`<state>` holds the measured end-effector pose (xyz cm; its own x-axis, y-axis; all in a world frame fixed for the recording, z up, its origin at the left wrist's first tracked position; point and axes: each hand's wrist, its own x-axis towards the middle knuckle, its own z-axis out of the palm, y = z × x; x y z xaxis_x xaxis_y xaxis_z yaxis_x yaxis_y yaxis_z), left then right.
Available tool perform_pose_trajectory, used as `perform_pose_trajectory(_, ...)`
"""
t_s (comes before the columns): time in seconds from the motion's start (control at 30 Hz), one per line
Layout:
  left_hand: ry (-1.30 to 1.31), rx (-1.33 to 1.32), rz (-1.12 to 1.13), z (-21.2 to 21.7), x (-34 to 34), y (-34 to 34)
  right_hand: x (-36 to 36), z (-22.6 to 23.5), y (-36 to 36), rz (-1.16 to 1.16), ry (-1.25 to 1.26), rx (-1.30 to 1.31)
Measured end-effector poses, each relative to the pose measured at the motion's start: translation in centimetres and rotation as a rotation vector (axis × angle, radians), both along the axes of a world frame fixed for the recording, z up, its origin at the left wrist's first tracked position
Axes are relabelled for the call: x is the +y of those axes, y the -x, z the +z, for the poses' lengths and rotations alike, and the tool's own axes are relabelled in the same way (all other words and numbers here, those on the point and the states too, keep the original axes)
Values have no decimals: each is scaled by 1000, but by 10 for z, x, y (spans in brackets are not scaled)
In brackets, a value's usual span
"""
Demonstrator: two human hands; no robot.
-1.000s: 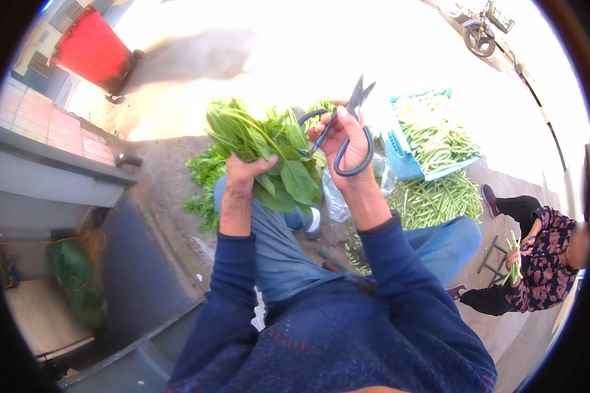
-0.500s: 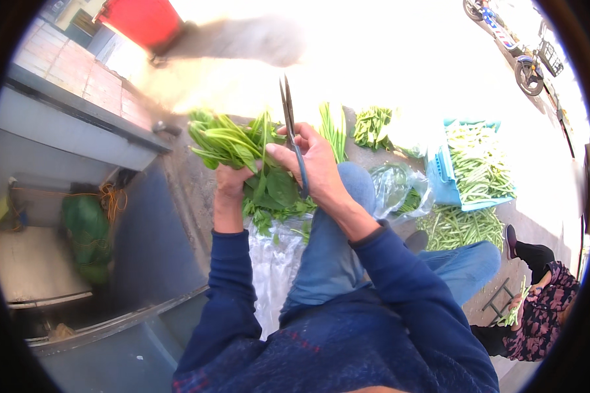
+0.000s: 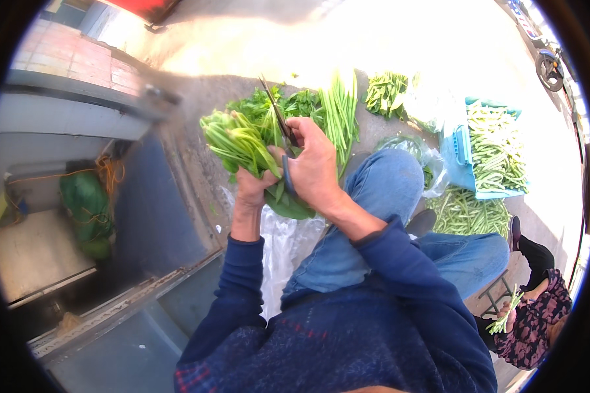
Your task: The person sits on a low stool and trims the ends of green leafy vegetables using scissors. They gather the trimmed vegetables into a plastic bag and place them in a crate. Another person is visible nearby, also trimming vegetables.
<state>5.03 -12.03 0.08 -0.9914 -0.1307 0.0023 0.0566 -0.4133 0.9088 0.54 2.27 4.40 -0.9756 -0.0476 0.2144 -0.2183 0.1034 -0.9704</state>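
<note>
Sunlit pavement [image 3: 373, 39], grey metal ledge [image 3: 65, 121]

Harsh sun, fisheye view.
Ground [image 3: 439, 39] glares white at 12–2 o'clock; 9 o'clock shadowed; rim bends, black; slight blur.

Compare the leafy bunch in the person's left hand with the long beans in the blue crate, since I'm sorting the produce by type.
The leafy bunch has broad leaves on pale stalks; the long beans are thin, leafless pods. The bunch is gripped in the left hand, off the ground, with the scissors in the right hand against it; the beans lie loose in the blue crate. Both are green.
</note>
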Motion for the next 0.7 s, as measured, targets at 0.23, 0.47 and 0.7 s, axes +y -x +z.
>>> perform_pose_trajectory(0.23,17,-31,111,-2,-27,5,17,8,7,233,296,-299)
perform_pose_trajectory(0.47,167,-69,54,-2,-75,2,47,17,32,422,-118,-408)
perform_pose_trajectory(0.7,109,-66,-54,1,-102,11,42,24,35,745,-154,-492)
